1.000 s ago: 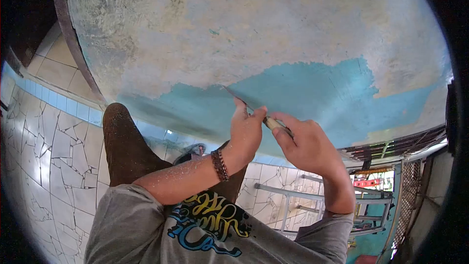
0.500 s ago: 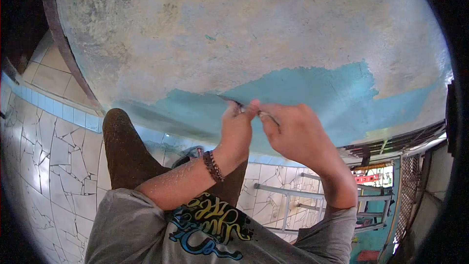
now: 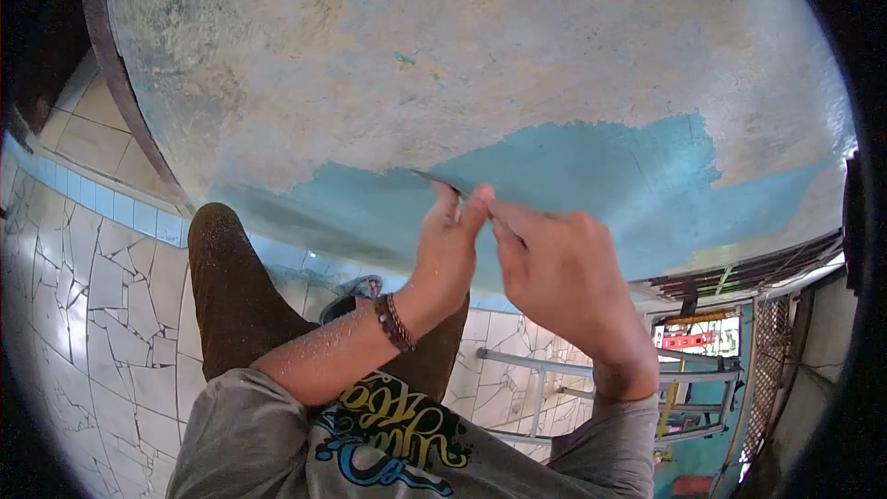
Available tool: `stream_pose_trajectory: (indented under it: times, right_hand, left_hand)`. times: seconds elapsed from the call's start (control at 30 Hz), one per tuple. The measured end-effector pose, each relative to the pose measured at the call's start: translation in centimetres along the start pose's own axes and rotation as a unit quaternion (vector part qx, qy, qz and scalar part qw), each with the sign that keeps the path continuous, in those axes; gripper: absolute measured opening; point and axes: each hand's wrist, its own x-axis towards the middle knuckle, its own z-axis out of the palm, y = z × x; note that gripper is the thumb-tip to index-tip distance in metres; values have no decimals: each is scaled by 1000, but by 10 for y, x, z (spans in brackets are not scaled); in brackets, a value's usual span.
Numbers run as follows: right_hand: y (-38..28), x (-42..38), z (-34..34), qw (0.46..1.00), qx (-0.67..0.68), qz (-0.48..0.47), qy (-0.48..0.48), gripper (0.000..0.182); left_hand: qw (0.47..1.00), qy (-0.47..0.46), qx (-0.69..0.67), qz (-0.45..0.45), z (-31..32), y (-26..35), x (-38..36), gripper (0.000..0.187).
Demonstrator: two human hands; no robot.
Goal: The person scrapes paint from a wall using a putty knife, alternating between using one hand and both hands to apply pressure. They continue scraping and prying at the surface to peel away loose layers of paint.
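Observation:
A thin scraper blade (image 3: 427, 175) lies against the wall (image 3: 388, 83), right along the ragged edge between turquoise paint (image 3: 573, 176) and the bare, mottled surface above. My left hand (image 3: 448, 245), below a beaded bracelet, is closed around the scraper near its blade. Just to the right, my right hand (image 3: 559, 254) is wrapped around the scraper's other end, and its fingers hide the handle. The two hands meet at the thumb and fingertips.
Below the wall runs a floor of broken white tiles (image 3: 139, 333). A bent knee (image 3: 231, 268) in brown trousers is at left. Beside it stands a dark container (image 3: 344, 303), partly hidden by my forearm. A grey metal ladder (image 3: 545, 365) is behind my right arm.
The blade tip has shifted slightly up to the paint's edge. My right hand has turned a little and dropped slightly, and the handle end that showed before is now hidden.

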Motion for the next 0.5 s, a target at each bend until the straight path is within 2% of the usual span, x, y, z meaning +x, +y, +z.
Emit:
stream_pose_trajectory:
  times: [0.13, 0.23, 0.33, 0.43, 0.5]
  right_hand:
    - [-5, -11, -8, 999, 6, 14, -34, 18]
    - [-6, -9, -5, 999, 8, 25, 18, 19]
    - [-5, -7, 5, 999, 14, 30, -34, 21]
    - [1, -23, 1, 995, 83, -32, 35, 24]
    - [-1, -17, 4, 993, 104, -21, 48, 27]
  left_hand:
    - [1000, 9, -9, 20, 0, -7, -5, 36]
    - [998, -39, 2, 46, 4, -2, -1, 35]
    - [1000, -16, 3, 14, -8, -7, -2, 34]
    - [1000, 5, 29, 2, -6, -3, -8, 34]
    - [999, -8, 41, 4, -13, -4, -2, 35]
